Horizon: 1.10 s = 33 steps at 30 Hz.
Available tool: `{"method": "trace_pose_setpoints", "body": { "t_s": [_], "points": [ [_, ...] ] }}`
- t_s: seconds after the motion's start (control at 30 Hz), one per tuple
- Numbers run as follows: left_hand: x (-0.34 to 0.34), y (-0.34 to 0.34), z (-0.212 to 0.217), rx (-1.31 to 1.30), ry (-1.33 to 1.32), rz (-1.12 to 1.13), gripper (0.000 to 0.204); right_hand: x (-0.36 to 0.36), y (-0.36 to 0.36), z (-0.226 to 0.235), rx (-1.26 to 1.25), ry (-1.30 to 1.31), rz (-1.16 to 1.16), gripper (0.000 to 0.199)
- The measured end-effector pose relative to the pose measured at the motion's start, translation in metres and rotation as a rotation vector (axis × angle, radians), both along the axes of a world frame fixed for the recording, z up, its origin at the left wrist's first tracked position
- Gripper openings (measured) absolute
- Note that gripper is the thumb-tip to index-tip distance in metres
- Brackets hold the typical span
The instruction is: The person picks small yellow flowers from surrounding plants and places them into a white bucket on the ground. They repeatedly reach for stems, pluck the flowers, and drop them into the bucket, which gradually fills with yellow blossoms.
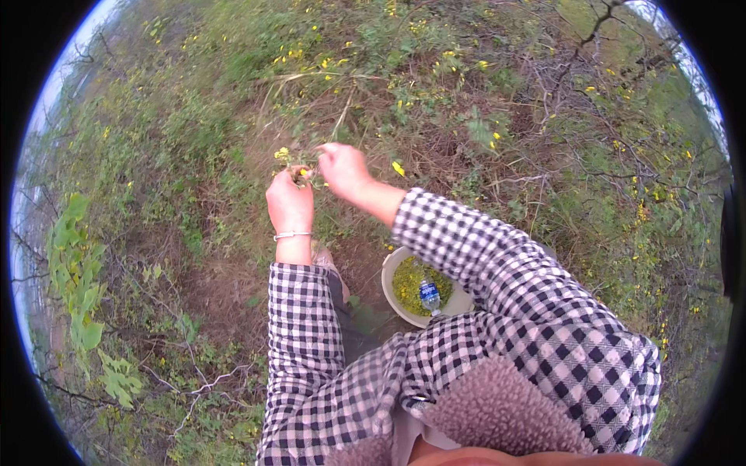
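In the head view, our left hand (pixel 291 206) has its thumb and forefinger drawn together, and it seems to pinch a thin yellow-flowered sprig (pixel 282 154), whose blossoms show at the fingertips and just above them. Our right hand (pixel 346 169) is near, a little to the right, with its fingers curled; it is blurred, so we cannot tell if they pinch something. To pick well, as we judge it, we should hold the stem steady with the left and take each blossom close under its head with the right, by a short and gentle pull, so that the petals are not crushed and the twig does not spring away. The pale bucket (pixel 386 281) stands below the right forearm, with picked yellow blossoms (pixel 406 289) and a blue-labelled plastic bottle (pixel 430 296) inside; we had better drop the flowers beside this bottle.
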State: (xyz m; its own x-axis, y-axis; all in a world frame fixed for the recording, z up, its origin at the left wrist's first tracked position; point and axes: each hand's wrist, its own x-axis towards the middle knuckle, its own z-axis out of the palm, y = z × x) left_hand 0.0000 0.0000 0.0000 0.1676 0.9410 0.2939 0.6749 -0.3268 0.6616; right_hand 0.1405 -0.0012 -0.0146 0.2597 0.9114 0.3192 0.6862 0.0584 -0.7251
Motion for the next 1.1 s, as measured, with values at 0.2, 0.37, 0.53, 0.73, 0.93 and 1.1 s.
{"method": "trace_pose_setpoints", "body": {
  "t_s": [0.2, 0.37, 0.53, 0.73, 0.93, 1.1],
  "points": [
    [-0.061, 0.022, -0.044, 0.166, -0.485, 0.101, 0.042, -0.008, -0.031, 0.06, 0.089, 1.238, 0.36, 0.018],
    [-0.081, 0.021, -0.04, 0.14, -0.47, 0.299, 0.085, -0.004, -0.008, 0.108, 0.28, 1.601, 0.654, 0.024],
    [-0.077, 0.01, -0.03, 0.214, -0.788, 0.227, 0.055, 0.024, 0.003, 0.113, 0.271, 1.836, 0.81, 0.018],
    [-0.06, -0.022, -0.019, -0.361, -1.19, -0.539, 0.028, 0.014, -0.001, 0.097, 0.113, 1.722, 0.608, 0.024],
    [-0.049, -0.02, -0.032, -0.307, -0.96, -0.59, 0.031, -0.058, -0.001, 0.061, 0.166, 1.453, 0.617, 0.023],
    [-0.062, -0.01, -0.04, -0.588, -1.388, -0.513, 0.015, -0.05, -0.004, 0.069, 0.101, 0.414, 0.465, 0.05]
  ]
}}
